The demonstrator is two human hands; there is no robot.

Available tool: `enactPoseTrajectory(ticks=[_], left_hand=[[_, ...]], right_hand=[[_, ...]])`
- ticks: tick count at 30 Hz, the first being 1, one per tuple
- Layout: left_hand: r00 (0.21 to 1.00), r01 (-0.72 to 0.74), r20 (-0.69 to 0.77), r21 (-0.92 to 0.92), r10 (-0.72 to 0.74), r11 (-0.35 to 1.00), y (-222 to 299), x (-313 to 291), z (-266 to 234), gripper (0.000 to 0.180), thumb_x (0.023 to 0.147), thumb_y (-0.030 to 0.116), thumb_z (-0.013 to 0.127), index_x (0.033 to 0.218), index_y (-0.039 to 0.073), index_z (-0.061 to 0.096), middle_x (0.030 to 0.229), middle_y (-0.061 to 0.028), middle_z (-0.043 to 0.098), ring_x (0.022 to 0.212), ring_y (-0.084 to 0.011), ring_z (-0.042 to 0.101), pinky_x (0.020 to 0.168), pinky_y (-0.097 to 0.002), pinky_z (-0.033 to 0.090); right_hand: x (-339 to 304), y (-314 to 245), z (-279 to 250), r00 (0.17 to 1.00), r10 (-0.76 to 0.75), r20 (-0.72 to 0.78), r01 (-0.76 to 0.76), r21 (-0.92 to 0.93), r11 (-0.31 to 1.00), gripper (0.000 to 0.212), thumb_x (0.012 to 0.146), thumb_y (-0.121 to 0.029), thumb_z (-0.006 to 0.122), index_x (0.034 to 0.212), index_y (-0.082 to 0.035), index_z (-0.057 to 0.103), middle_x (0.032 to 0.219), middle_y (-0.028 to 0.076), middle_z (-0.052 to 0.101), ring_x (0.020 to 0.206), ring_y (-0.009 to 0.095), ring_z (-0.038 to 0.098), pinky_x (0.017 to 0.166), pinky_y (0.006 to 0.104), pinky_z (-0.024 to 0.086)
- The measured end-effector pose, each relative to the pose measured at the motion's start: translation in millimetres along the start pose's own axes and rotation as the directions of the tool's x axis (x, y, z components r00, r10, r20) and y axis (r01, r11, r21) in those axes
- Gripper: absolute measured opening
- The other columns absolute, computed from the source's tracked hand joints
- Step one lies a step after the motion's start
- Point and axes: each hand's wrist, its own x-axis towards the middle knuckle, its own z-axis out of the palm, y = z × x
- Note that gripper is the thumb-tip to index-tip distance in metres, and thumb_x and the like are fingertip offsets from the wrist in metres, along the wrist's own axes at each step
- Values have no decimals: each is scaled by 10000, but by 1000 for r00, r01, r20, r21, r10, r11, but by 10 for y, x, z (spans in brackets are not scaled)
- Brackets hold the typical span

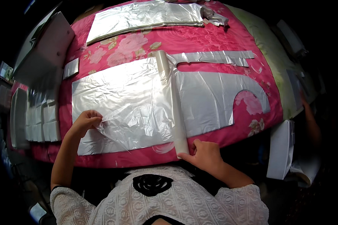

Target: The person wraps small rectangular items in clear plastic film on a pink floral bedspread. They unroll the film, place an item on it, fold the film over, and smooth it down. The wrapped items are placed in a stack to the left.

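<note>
A stack of thin white plastic sheets, apparently plastic aprons (120,97), lies across the table, with a slot and curved cut-outs at its right end. My left hand (87,120) pinches the top sheet near its lower left part, drawing creases from the fingertips. A pale tube (179,123) rests crosswise over the stack from far to near. At its near end, my right hand (204,154) is closed, with thumb and fingers on the tube by the table's front edge.
Another stack of white plastic sheets (146,17) lies at the back. A small white packet (71,68) sits at the left, near white boxes (45,48) and several stacked white packs (43,122). The tablecloth (139,47) is pink and floral. At right are a white box (281,150) and another person's arm (310,118).
</note>
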Motion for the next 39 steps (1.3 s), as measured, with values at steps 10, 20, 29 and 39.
enactPoseTrajectory(ticks=[10,20,29,39], left_hand=[[598,-111,-26,987,801,116,389,-346,70,289,702,-65,538,983,-11,584,1046,-129,615,939,-303,595,798,-362,492],[561,-705,280,655,779,273,274,110,2181,623,813,127,534,1360,-47,290,1427,-230,278,1333,-372,260,1093,-442,221],[600,-589,319,797,734,134,197,187,2347,680,828,263,427,1341,-141,239,1419,-306,234,1357,-400,193,1120,-457,133],[595,-581,321,806,737,117,214,201,2371,689,798,239,405,1337,-153,232,1414,-316,233,1354,-408,199,1123,-457,126]], right_hand=[[-66,65,77,975,24,223,-101,343,934,433,711,-448,651,671,-17,651,582,137,605,563,298,612,541,383,473],[-202,137,50,938,64,341,-187,343,920,460,714,-461,659,690,-1,652,583,123,612,564,278,620,562,350,488],[765,99,-232,995,-96,34,58,580,813,479,784,-425,662,872,43,615,760,161,643,679,254,637,625,325,494],[2781,167,-414,989,90,-116,142,917,-372,328,861,-238,584,1072,4,519,1014,114,578,900,221,562,806,319,458]])
